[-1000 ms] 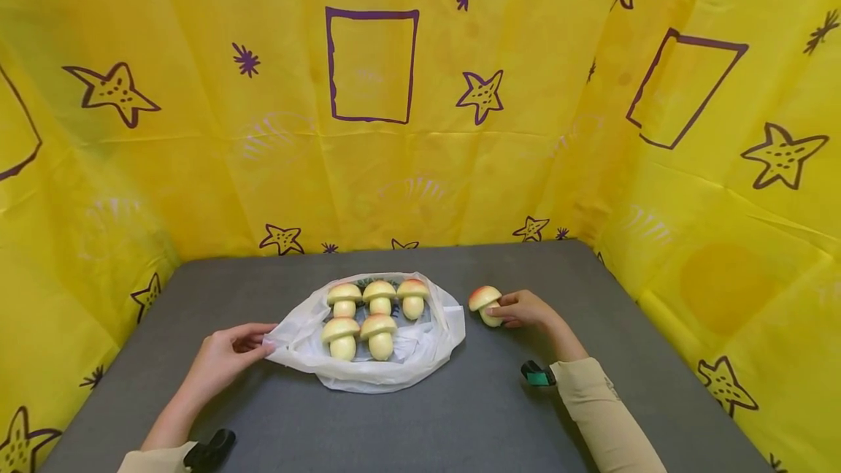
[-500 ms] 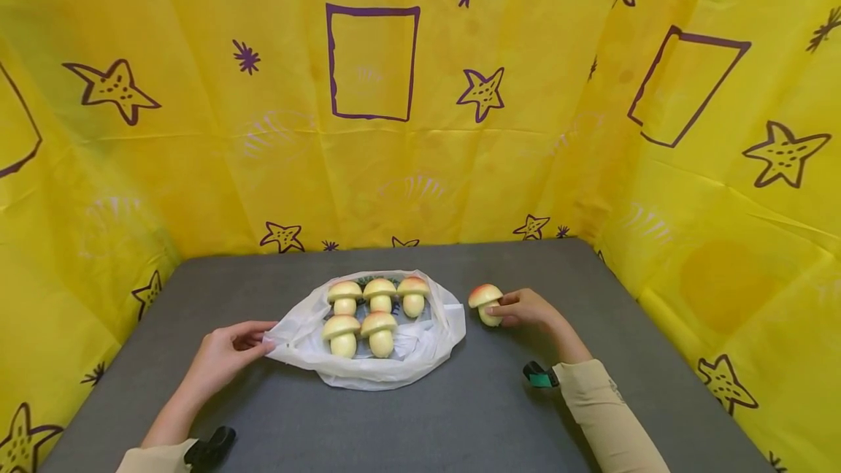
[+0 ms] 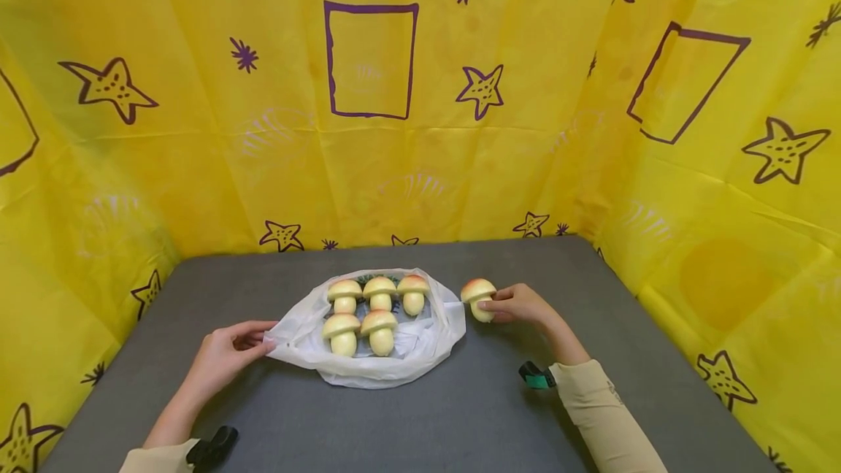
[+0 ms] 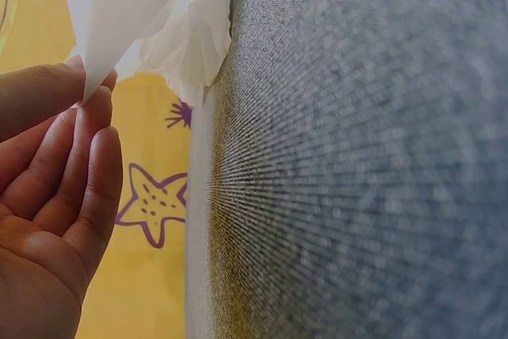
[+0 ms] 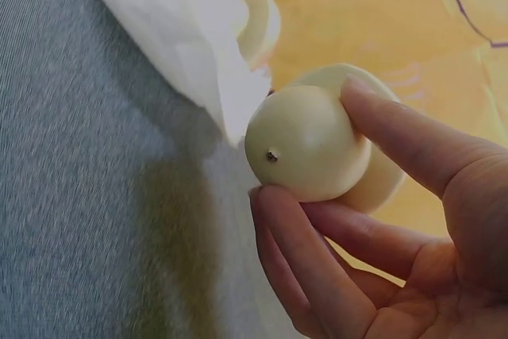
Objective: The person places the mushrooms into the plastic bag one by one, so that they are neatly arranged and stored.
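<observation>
A white plastic bag (image 3: 296, 341) lies spread open on the table, with several toy mushrooms (image 3: 343, 334) set in two rows inside it. My left hand (image 3: 223, 358) pinches the bag's left corner between thumb and fingertips; the left wrist view shows the pinched plastic (image 4: 107, 45) closely. My right hand (image 3: 522, 305) holds another mushroom (image 3: 479, 290) by its stem, just off the bag's right edge. Its cap is pale yellow with a red-orange top. In the right wrist view, thumb and fingers grip the round stem (image 5: 305, 144), whose end has a small dark spot.
The grey cloth-covered table (image 3: 368, 429) reaches back to a yellow curtain (image 3: 276, 166) printed with purple stars and frames, which also closes off both sides. Each wrist wears a black strap (image 3: 213, 449).
My right hand has moved slightly left with the mushroom, closer to the bag's right edge. The left hand keeps its pinch on the bag corner, and the mushrooms inside stay put.
</observation>
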Demonstrator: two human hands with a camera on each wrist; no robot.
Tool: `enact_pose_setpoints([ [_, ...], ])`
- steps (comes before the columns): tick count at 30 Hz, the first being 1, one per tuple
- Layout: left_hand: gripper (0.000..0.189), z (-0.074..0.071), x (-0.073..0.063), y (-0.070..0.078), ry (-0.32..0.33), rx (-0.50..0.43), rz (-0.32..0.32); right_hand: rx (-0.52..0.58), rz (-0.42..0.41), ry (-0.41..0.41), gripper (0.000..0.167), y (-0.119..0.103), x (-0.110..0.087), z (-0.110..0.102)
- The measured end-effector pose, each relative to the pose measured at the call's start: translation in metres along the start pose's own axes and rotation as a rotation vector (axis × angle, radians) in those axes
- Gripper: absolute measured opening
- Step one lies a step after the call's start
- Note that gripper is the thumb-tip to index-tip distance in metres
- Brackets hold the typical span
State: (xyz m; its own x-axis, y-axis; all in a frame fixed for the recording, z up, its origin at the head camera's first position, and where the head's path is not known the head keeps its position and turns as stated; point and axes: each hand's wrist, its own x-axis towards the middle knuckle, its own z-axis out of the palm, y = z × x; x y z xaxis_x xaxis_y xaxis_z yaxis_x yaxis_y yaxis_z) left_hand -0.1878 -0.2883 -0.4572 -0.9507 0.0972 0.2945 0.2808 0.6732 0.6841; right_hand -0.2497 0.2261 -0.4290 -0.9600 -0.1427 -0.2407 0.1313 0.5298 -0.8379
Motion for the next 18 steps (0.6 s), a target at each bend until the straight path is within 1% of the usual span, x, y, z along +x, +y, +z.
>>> enact_pose_setpoints([
  [6, 0.030, 0.000, 0.001, 0.001, 0.003, -0.006, -0.003, 0.050, -0.031, -0.018, 0.039, -0.010, -0.004, 0.006],
  [12, 0.030, 0.000, 0.001, 0.001, -0.001, 0.002, 0.007, 0.035, -0.083, -0.052, 0.037, -0.017, -0.009, 0.012],
  [18, 0.030, -0.001, 0.001, 0.001, -0.003, -0.015, -0.013, 0.028, -0.106, -0.061, 0.039, -0.025, -0.012, 0.017],
])
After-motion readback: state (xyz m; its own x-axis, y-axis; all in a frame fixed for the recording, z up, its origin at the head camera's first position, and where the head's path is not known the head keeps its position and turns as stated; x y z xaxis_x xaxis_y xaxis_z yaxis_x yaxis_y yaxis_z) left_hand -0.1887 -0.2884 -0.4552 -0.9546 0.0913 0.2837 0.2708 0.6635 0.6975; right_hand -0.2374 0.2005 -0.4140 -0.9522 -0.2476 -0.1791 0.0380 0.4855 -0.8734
